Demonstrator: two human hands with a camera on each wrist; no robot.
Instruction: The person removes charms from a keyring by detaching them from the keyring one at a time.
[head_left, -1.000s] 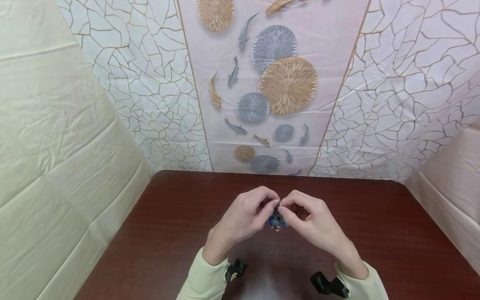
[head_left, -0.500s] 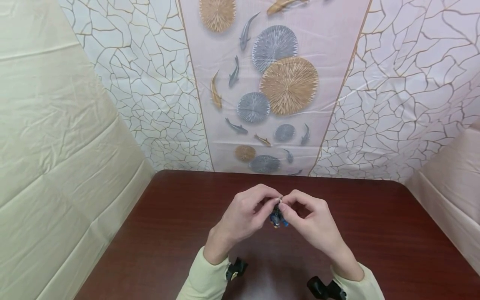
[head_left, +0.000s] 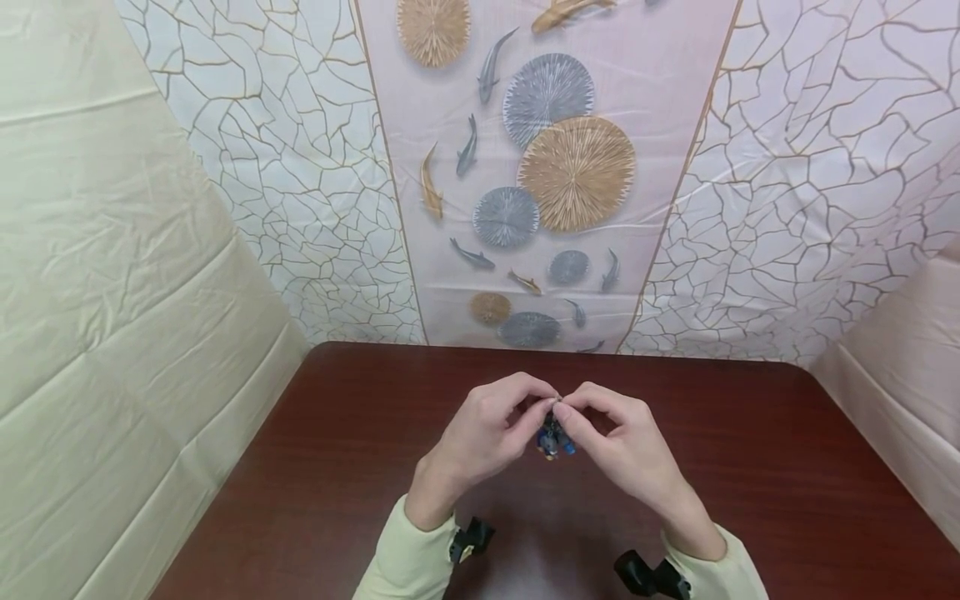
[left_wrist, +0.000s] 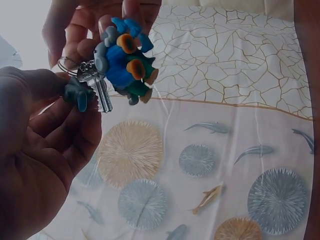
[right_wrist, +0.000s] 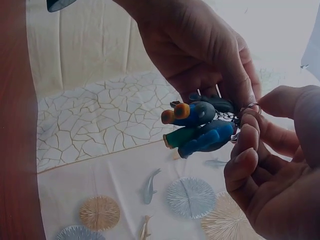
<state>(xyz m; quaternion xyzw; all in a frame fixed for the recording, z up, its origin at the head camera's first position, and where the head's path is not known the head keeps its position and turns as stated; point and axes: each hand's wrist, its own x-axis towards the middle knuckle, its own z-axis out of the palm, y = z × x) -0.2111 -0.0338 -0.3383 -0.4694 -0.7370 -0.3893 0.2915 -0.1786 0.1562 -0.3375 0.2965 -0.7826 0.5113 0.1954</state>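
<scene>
Above the counter [head_left: 300,500], left hand [head_left: 487,427] and right hand [head_left: 624,442] pinched the ring [left_wrist: 60,65]; key [left_wrist: 102,91] and figures [left_wrist: 119,60] hung beneath. Judged light: figures probably rubbery, key stiff, slick; best held by the ring.

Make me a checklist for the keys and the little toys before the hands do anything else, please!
1. Left hand pinching at the metal ring: ok.
2. Right hand pinching at the ring too: ok.
3. Key in sight: ok, it shows beside the blue toy.
4. Key joined to the ring: cannot tell, the join is too unclear.
5. Toys clear of the fingers: not ok, a dark toy sits right at the left hand's fingers.
</scene>
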